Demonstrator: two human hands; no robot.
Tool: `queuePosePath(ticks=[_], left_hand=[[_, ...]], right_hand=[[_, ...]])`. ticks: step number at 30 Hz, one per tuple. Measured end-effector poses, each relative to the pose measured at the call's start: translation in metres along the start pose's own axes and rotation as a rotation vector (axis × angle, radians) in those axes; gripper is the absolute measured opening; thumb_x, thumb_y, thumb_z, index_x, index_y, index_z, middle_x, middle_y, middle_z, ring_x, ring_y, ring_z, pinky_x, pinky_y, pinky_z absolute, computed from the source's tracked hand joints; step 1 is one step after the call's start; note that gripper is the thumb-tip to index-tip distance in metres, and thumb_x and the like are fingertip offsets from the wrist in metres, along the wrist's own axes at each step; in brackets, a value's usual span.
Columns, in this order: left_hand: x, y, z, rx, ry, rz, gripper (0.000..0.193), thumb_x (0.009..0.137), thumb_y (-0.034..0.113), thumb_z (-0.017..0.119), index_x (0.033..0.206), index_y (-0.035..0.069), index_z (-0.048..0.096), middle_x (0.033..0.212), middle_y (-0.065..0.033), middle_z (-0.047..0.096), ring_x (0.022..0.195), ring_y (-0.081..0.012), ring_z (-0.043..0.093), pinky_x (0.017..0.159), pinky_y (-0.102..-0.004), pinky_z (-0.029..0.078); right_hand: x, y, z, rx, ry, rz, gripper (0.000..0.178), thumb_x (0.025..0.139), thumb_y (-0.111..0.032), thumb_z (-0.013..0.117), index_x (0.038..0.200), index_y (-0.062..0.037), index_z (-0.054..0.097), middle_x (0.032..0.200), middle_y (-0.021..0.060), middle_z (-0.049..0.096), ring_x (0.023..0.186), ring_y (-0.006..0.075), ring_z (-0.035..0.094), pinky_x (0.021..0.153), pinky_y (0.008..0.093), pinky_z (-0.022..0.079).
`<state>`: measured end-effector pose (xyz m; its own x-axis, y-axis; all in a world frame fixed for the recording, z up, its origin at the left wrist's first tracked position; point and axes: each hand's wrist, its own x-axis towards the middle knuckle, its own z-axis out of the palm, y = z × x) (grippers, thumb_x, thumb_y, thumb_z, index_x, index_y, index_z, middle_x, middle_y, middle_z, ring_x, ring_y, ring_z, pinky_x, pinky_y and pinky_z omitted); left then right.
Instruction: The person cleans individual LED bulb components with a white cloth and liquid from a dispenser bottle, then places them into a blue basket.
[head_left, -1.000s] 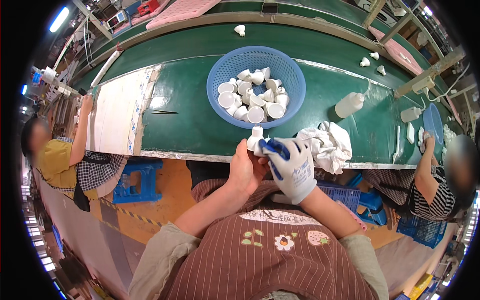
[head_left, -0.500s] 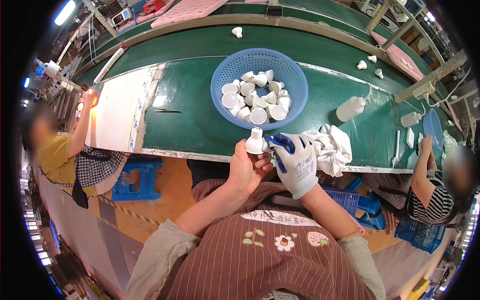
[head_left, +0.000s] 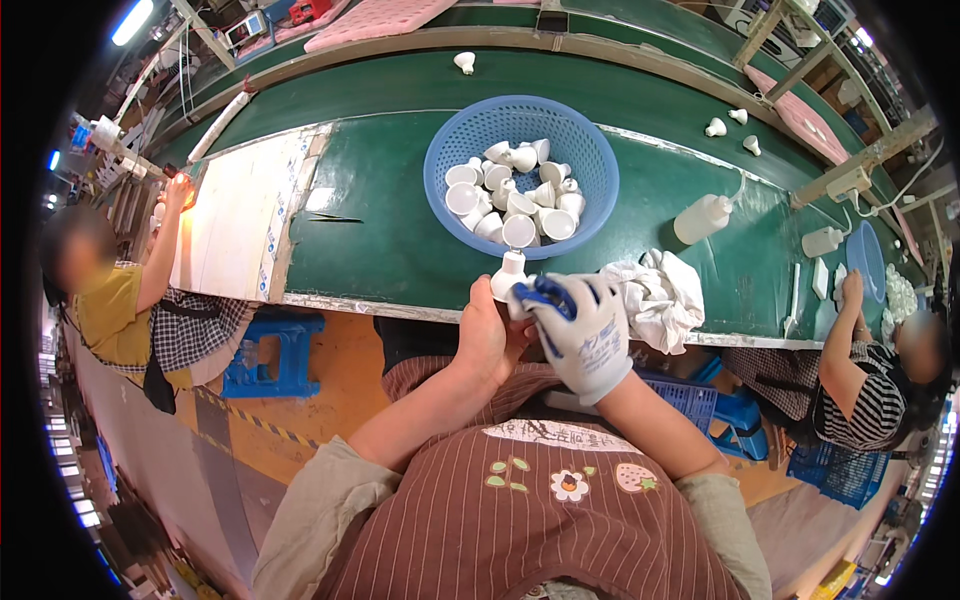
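Observation:
My left hand, bare, is closed round a white spotlight bulb just beyond the table's near edge, its pronged base pointing up. On my right hand is a white glove with blue coating; its curled fingers press against the bulb's right side. A pale bit shows at those fingertips, too small to make out. Straight ahead, a blue perforated basket holds several similar white bulbs. Right of the basket, close to my gloved hand, lies a crumpled white cloth.
A white squeeze bottle stands on the green table, and dark tweezers lie left of the basket. Several loose bulbs are on the far green belt. People sit at work on both sides, a blue stool by the left one.
My gloved hand has shifted left, its fingers now across the bulb's lower right side. The loose bulbs on the far belt have moved slightly left.

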<state>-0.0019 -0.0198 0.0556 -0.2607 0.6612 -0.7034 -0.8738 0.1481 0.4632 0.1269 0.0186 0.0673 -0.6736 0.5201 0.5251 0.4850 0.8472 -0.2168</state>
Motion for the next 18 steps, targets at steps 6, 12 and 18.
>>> queuePosePath(ticks=[6, 12, 18], left_hand=[[0.013, -0.002, -0.023, -0.023, -0.302, -0.194, 0.041, 0.102, 0.036, 0.034, 0.097, 0.002, 0.056, 0.068, -0.0009, 0.041, 0.055, -0.0108, 0.036, 0.054, -0.0285, 0.036], [0.028, -0.006, -0.030, 0.160, -0.317, -0.382, 0.045, 0.104, 0.042, 0.029, 0.093, 0.005, 0.053, 0.068, -0.0017, 0.042, 0.055, -0.0119, 0.036, 0.056, -0.0309, 0.037], [0.069, -0.019, -0.033, 0.539, -0.266, -0.541, 0.060, 0.102, 0.059, 0.027, 0.096, 0.006, 0.054, 0.074, -0.0030, 0.051, 0.054, -0.0108, 0.041, 0.048, -0.0265, 0.038]], right_hand=[[-0.002, 0.029, -0.008, 0.012, 0.021, 0.211, 0.042, 0.072, -0.005, 0.071, 0.113, -0.0155, 0.069, 0.111, 0.0083, 0.063, 0.100, 0.0311, 0.058, 0.088, 0.0441, 0.046], [-0.003, 0.036, -0.016, 0.245, 0.050, 0.226, 0.041, 0.074, -0.004, 0.069, 0.114, -0.0106, 0.067, 0.113, 0.0115, 0.064, 0.103, 0.0342, 0.059, 0.090, 0.0457, 0.046], [-0.033, 0.040, 0.031, 0.290, -0.118, 0.232, 0.036, 0.082, -0.006, 0.064, 0.117, -0.0087, 0.068, 0.110, 0.0117, 0.066, 0.102, 0.0336, 0.061, 0.089, 0.0454, 0.048]])
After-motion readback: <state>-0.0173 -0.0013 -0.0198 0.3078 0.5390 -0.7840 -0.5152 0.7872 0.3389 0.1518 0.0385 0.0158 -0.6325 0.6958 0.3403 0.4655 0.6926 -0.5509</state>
